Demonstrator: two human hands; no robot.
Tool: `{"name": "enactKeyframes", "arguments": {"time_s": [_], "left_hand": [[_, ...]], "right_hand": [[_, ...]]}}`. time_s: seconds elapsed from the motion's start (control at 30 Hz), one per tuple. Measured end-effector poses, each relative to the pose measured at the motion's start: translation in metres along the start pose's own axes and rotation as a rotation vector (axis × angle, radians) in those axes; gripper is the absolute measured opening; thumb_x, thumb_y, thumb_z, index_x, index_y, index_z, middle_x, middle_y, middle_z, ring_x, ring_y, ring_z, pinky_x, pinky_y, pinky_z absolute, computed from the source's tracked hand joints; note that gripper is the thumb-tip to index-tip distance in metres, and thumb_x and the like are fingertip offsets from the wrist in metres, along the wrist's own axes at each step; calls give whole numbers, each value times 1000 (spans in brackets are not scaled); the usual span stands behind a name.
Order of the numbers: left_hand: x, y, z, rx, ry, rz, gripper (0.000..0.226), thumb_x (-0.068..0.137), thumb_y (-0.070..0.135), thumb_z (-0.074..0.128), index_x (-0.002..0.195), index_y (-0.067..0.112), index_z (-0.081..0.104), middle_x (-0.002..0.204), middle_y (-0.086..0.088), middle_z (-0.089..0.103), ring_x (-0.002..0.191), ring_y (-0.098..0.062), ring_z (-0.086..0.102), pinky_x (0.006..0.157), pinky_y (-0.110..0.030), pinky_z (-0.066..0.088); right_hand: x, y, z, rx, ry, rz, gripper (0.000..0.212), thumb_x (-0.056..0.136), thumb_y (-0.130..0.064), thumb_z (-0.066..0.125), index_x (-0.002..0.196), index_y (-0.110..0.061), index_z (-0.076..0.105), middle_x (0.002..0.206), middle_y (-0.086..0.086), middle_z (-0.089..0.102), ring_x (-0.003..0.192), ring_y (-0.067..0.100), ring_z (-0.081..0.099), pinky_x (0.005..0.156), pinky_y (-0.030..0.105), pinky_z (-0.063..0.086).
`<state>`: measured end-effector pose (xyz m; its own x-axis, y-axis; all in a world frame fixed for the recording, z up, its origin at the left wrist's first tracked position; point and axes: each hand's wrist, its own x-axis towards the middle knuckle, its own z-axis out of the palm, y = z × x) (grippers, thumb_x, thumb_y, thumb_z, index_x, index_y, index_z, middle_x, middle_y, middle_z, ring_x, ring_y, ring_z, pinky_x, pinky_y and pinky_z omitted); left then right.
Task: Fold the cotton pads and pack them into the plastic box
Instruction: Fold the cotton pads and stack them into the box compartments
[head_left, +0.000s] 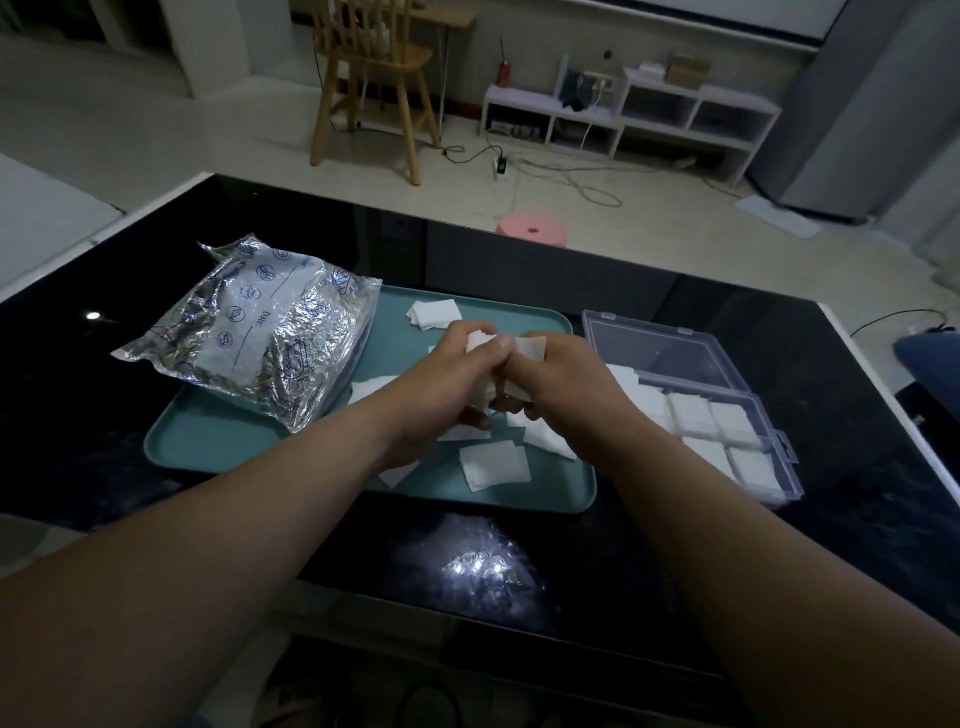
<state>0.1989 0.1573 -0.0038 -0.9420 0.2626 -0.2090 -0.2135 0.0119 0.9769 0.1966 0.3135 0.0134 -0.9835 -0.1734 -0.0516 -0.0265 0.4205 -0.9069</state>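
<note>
While left hand (441, 379) and right hand (558, 387) pinch a cotton pad (531, 347), long axis roughly upright, above tray (218, 447)

Dim, bluish light. Lamp glare blooms on the glossy table (597, 561) at 6 o'clock, a smaller spot at 9. Edges bow; near forearms are soft.

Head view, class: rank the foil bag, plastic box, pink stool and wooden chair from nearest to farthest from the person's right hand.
Measured from the right hand, which grips a cotton pad:
1. Plastic box, just to its right.
2. Foil bag, left, on the teal tray.
3. Pink stool, on the floor beyond the table.
4. Wooden chair, far back, left.
</note>
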Motion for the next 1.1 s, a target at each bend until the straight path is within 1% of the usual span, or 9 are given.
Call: {"name": "enactKeyframes", "arguments": {"time_s": [0.13,0.23,0.4,0.53,0.7,0.77,0.93,1.03,1.1], "left_hand": [[0,4,-6,-133,-26,-18,34,102,32,61,131,14,55,107,-12,71,93,-27,68,62,-30,53],[-3,8,-9,-255,-37,-48,29,107,22,49,134,18,59,111,-13,71,92,-28,69,68,-34,58],[-4,9,-8,-252,-35,-45,29,110,29,45,133,27,62,127,-14,67,93,-24,70,80,-41,63],[-4,4,-5,-162,-93,-14,33,103,39,58,131,21,59,129,-21,65,100,-27,68,75,-34,59],[-5,8,-9,-229,-138,-49,30,105,26,58,131,12,56,113,-16,71,99,-25,70,72,-32,61],[-5,8,-10,-266,-107,-57,23,107,18,49,126,14,60,110,-12,71,96,-23,70,73,-36,62],[0,9,-12,-284,75,-90,34,104,18,41,121,26,69,118,-10,67,94,-23,67,71,-36,58],[1,11,-15,-202,174,-46,37,101,13,44,127,31,64,103,-11,65,86,-22,64,72,-33,51],[2,14,-19,-216,236,-15,40,99,7,43,131,26,58,104,-11,63,84,-24,63,66,-29,53]], "right_hand": [[2,3,-8,142,-77,43,31,105,-29,60,88,-5,68,70,13,63,63,22,53,55,30,38],[4,4,-12,161,-56,51,32,106,-29,59,86,-6,67,71,12,63,60,17,54,54,28,40],[4,4,-13,98,6,60,32,103,-31,62,82,-7,68,66,7,66,58,18,56,55,33,42],[3,2,-7,82,-10,33,30,100,-29,64,79,-7,65,65,11,62,58,20,54,53,32,39],[3,0,-10,201,-63,60,32,103,-33,64,83,-9,64,64,3,56,55,13,50,51,25,37],[2,-1,-12,191,-46,78,30,103,-31,64,82,-10,66,62,0,57,54,13,48,52,27,37],[5,0,-13,154,85,127,28,100,-24,59,76,-11,64,60,2,56,53,14,47,54,32,38],[7,8,-13,-90,107,109,32,98,-27,60,73,-9,65,56,-3,61,49,12,53,57,32,45],[5,12,-11,-279,58,118,35,100,-33,61,79,-7,70,62,-2,68,52,11,62,62,31,51]]}}
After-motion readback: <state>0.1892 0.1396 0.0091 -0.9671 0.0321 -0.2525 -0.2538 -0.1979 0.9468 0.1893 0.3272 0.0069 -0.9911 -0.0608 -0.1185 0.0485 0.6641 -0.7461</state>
